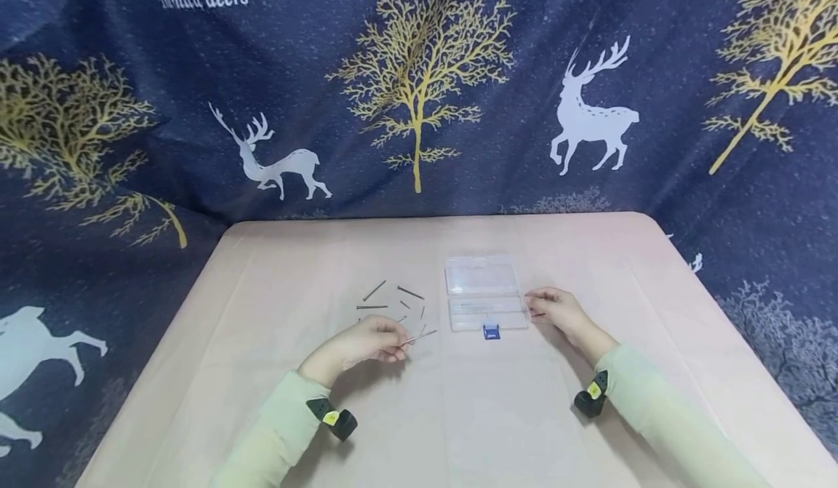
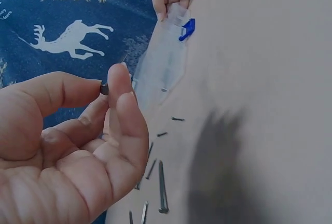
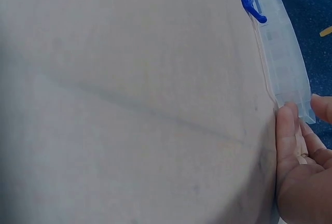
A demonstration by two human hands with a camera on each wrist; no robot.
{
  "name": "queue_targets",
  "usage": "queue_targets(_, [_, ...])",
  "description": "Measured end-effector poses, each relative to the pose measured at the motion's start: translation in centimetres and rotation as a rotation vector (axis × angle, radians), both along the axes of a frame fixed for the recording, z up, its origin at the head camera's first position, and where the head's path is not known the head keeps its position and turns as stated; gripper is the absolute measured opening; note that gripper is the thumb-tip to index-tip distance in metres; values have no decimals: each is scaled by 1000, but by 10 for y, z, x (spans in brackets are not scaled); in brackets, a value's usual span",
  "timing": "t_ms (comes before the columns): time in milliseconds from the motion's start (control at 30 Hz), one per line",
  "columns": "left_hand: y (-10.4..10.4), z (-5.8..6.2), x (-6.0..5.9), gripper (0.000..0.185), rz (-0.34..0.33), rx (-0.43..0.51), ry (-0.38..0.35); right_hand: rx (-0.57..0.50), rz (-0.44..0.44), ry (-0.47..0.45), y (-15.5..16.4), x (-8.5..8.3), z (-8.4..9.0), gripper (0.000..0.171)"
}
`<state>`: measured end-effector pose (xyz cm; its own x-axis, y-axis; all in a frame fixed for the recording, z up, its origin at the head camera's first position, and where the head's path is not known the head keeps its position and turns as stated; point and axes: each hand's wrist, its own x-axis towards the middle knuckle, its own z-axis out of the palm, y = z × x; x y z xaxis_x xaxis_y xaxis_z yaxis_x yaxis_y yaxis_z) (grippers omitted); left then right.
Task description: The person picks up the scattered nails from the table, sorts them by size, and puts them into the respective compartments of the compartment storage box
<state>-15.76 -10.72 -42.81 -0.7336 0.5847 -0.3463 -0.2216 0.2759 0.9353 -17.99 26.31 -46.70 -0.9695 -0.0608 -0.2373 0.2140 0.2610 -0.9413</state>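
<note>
The left hand (image 1: 366,346) pinches a thin grey metal nail (image 1: 422,337) between thumb and forefinger; its dark round head (image 2: 104,88) sits at the fingertips and the shaft points right, toward the box, just above the table (image 1: 458,422). The nail is slim, straight and dull silver, with a small flat head. The table is covered in a pale pink cloth.

The right hand (image 1: 563,313) rests at the right end of a clear plastic box (image 1: 486,295), thumb (image 3: 287,130) pressed against its corner, fingers lightly bent against the edge. The box lies open, lid folded back, with a blue clasp (image 1: 491,332) on its near side. Whether anything lies inside is too faint to tell.

Just beyond the left hand, more nails (image 1: 393,302) lie scattered loose on the cloth, left of the box.

Behind the table hangs a dark blue curtain (image 1: 419,88) with gold trees and white deer; at the top left it reads "deers", the word before it blurred.
</note>
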Motion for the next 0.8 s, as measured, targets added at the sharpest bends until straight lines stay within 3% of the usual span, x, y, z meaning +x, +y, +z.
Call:
queue_targets(167, [11,7,-5,24,21,-9,40,-7,-13,-17,1,2,0,43])
queue_targets(333, [25,9,-10,22,92,-24,98,-8,-14,-13,0,6,-1,43])
queue_targets(567, [47,11,-20,24,198,-59,107,-14,-33,-4,-1,8,-7,42])
queue_targets(800, [65,18,-32,26,237,-119,152,13,-33,18,0,5,-6,41])
